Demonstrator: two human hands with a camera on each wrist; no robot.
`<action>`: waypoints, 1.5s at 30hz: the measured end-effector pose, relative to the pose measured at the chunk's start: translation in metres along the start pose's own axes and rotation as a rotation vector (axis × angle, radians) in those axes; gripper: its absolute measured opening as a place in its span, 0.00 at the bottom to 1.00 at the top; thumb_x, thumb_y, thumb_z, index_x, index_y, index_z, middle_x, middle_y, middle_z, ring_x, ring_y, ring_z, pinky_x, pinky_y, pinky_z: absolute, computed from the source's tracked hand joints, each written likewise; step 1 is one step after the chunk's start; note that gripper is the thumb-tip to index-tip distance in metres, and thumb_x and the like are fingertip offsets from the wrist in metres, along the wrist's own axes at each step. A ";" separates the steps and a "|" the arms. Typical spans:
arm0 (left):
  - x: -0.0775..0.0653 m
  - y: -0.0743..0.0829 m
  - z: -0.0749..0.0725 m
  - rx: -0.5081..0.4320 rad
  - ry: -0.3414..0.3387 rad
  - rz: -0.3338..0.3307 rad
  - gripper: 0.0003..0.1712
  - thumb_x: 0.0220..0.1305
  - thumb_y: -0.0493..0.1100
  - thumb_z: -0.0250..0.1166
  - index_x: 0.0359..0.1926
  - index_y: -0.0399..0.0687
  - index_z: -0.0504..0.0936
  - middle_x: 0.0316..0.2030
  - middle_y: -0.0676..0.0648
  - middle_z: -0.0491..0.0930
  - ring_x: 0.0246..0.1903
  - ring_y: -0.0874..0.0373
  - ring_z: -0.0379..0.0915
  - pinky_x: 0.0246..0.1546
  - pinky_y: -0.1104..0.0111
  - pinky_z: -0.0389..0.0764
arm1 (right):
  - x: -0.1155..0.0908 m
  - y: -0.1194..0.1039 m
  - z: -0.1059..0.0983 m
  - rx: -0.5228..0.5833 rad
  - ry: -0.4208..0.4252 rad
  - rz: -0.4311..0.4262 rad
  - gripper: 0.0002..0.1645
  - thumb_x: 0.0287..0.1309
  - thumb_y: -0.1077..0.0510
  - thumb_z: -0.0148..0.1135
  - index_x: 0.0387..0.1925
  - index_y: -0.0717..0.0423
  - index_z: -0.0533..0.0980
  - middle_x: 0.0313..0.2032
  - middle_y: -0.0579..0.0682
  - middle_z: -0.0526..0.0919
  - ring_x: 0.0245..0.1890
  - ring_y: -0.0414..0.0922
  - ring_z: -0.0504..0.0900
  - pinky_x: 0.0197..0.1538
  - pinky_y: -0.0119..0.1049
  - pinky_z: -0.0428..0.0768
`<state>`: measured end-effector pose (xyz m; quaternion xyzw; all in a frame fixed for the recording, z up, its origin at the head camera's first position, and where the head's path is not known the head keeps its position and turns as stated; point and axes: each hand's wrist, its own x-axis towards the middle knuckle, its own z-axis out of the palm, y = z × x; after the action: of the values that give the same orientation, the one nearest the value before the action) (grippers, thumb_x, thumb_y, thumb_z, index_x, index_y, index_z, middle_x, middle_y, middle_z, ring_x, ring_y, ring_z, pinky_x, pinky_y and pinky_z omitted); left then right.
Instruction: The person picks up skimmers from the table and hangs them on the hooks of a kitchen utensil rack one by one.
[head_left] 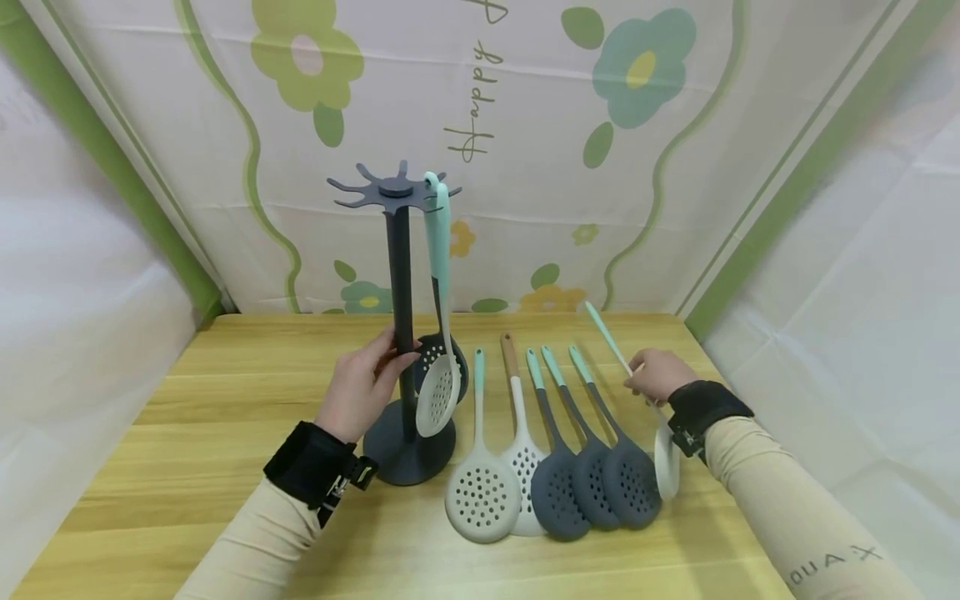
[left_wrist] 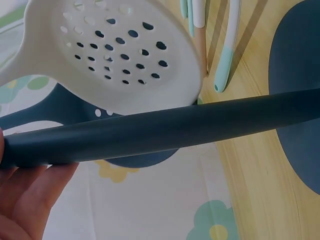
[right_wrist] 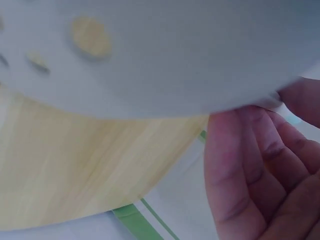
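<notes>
My left hand [head_left: 360,387] grips the black post of a utensil stand [head_left: 401,283], thumb and fingers on either side; the left wrist view shows fingers behind the post [left_wrist: 150,139]. From the stand's hooked top hang a white skimmer [head_left: 435,404] and a dark grey skimmer [head_left: 461,367], both with mint handle ends. At the right, my right hand [head_left: 662,375] pinches another white skimmer [head_left: 666,471] by its shaft, mint end up and head down. Its perforated head [right_wrist: 165,65] fills the top of the right wrist view and partly hides the fingers.
Between the hands lies a row of skimmers: a white one [head_left: 482,500] with a mint handle, a white one with a wooden-coloured handle [head_left: 511,354], and three dark grey ones [head_left: 558,500]. They lie on a wooden table [head_left: 247,400]. A flowered cloth [head_left: 517,225] hangs behind.
</notes>
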<state>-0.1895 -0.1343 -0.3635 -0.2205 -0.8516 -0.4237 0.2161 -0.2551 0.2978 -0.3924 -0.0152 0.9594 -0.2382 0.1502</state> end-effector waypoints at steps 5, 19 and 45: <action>-0.001 -0.001 0.001 -0.006 0.020 0.013 0.15 0.66 0.32 0.64 0.53 0.35 0.80 0.44 0.37 0.87 0.39 0.48 0.87 0.36 0.59 0.86 | -0.005 -0.007 -0.006 -0.019 0.031 -0.019 0.23 0.64 0.60 0.59 0.54 0.74 0.71 0.37 0.65 0.86 0.23 0.44 0.82 0.27 0.36 0.83; 0.000 0.002 0.004 0.011 0.074 -0.022 0.15 0.65 0.35 0.66 0.52 0.35 0.82 0.42 0.39 0.87 0.36 0.49 0.87 0.36 0.58 0.86 | -0.010 -0.023 -0.017 -0.087 0.152 -0.057 0.23 0.63 0.58 0.62 0.54 0.71 0.73 0.31 0.58 0.86 0.23 0.44 0.82 0.26 0.35 0.79; 0.003 0.001 0.009 0.040 0.201 -0.002 0.18 0.59 0.34 0.70 0.50 0.35 0.82 0.38 0.37 0.87 0.40 0.41 0.86 0.38 0.55 0.85 | -0.016 -0.043 -0.016 -0.181 0.349 -0.136 0.21 0.65 0.56 0.62 0.54 0.65 0.76 0.37 0.61 0.87 0.24 0.47 0.81 0.25 0.35 0.72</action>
<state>-0.1931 -0.1259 -0.3665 -0.1716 -0.8341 -0.4269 0.3042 -0.2465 0.2688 -0.3550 -0.0518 0.9851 -0.1596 -0.0368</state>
